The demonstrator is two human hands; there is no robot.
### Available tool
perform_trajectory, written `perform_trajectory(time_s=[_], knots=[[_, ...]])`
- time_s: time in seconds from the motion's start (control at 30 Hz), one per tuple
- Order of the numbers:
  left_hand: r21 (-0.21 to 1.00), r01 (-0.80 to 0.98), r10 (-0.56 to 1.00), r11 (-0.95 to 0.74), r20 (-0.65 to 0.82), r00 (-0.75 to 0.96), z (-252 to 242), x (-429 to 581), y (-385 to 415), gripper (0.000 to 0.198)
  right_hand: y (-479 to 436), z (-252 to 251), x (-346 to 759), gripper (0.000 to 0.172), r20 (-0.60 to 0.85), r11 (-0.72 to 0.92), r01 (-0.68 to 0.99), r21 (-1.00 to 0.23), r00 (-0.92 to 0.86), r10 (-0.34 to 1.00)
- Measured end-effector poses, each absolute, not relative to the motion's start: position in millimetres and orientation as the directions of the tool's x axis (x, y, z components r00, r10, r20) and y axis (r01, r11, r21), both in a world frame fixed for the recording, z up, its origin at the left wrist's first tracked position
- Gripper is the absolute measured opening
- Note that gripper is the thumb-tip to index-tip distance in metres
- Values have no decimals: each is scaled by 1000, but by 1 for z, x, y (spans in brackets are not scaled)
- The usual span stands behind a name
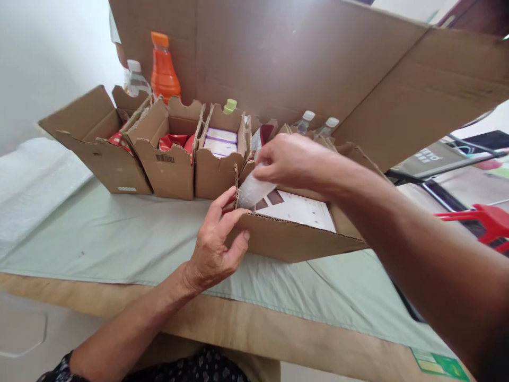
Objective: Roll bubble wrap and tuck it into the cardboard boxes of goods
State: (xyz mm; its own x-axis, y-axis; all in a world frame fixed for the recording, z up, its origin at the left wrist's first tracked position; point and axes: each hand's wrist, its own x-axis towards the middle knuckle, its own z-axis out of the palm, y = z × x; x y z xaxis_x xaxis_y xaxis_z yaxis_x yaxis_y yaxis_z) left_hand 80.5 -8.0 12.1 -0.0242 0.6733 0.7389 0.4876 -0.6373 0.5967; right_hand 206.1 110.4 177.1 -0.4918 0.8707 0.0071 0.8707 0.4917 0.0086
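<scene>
My right hand (286,159) is closed around a piece of bubble wrap (254,188). The wrap reaches down into the left end of an open cardboard box (294,239), beside a white printed carton (306,208) lying inside. At that box's near left corner is my left hand (217,239), its fingers bent over the cardboard edge and its thumb against the outside. My right hand and forearm hide part of the box's far side.
Several cut-open cardboard boxes (220,175) stand in a row, holding red packets (175,142) and white-and-purple packs (220,142). Behind are an orange bottle (165,74) and a tall cardboard panel (254,58). A green cloth (119,233) covers the table. Bubble wrap sheeting (35,185) lies left.
</scene>
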Motion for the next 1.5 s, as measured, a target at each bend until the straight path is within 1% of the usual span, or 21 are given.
perform_trajectory(time_s=[0.07, 0.1, 0.17, 0.23, 0.33, 0.47, 0.57, 0.63, 0.7, 0.77, 0.8, 0.83, 0.87, 0.9, 0.97, 1.0, 1.1, 1.17, 1.27, 1.4, 1.5], knots=[[583, 478, 660, -657, 751, -9, 8, 82, -9, 49, 108, 170, 189, 10, -61, 462, 884, 72, -458, 887], [581, 460, 651, -672, 759, -7, 5, 83, -9, 60, 106, 165, 184, 7, -97, 457, 886, 83, -449, 888], [604, 402, 652, -688, 758, -25, -2, 86, -11, 79, 101, 155, 184, 10, -142, 473, 878, 72, -461, 876], [657, 350, 686, -667, 726, -55, -9, 89, -12, 89, 98, 148, 190, 18, -126, 485, 873, 41, -477, 870], [694, 353, 722, -627, 688, -70, -16, 92, -11, 87, 98, 141, 199, 22, -101, 508, 861, 39, -502, 859], [653, 399, 695, -643, 717, -55, -21, 91, -6, 74, 102, 133, 200, 22, -105, 562, 826, 53, -555, 825], [655, 394, 693, -644, 718, -61, -27, 90, -3, 66, 98, 141, 205, 22, -57, 599, 801, -25, -599, 799], [681, 386, 716, -622, 694, -72, -32, 89, -1, 63, 83, 152, 220, 21, 52, 588, 799, -121, -587, 808], [717, 369, 746, -591, 660, -86, -36, 89, 0, 61, 54, 162, 246, 20, 254, 554, 801, -229, -500, 828], [753, 342, 775, -562, 624, -103, -38, 90, 0, 61, 15, 161, 280, 19, 488, 525, 793, -308, -342, 803], [772, 327, 789, -545, 604, -112, -39, 91, 0, 61, -6, 154, 299, 18, 569, 498, 803, -326, -255, 782], [791, 314, 805, -525, 581, -120, -39, 92, -1, 62, -24, 144, 318, 16, 631, 450, 821, -352, -146, 761], [813, 302, 824, -498, 552, -129, -38, 93, -2, 64, -40, 130, 335, 16, 660, 382, 830, -407, -22, 751], [836, 290, 844, -465, 518, -138, -38, 94, -3, 66, -52, 113, 351, 17, 643, 308, 813, -494, 104, 758], [879, 272, 886, -391, 440, -149, -36, 95, -4, 70, -62, 77, 375, 23, 535, 210, 739, -641, 233, 812], [896, 263, 902, -358, 405, -151, -35, 96, -5, 72, -61, 59, 382, 29, 465, 178, 700, -692, 243, 851], [927, 232, 932, -295, 332, -145, -32, 96, -4, 73, -36, 21, 384, 58, 303, 149, 584, -798, 175, 937], [937, 212, 944, -277, 306, -120, -29, 96, -2, 72, -16, 10, 374, 66, 246, 147, 508, -849, 134, 960], [942, 186, 951, -280, 299, -79, -23, 99, -5, 67, -5, 5, 360, 64, 225, 147, 459, -876, 121, 967], [936, 208, 954, -283, 298, -42, -18, 111, -36, 64, -43, 0, 369, 53, 265, 139, 543, -828, 162, 950], [941, 249, 970, -231, 243, -18, -21, 118, -83, 64, -93, -3, 381, 52, 319, 114, 606, -787, 241, 917]])
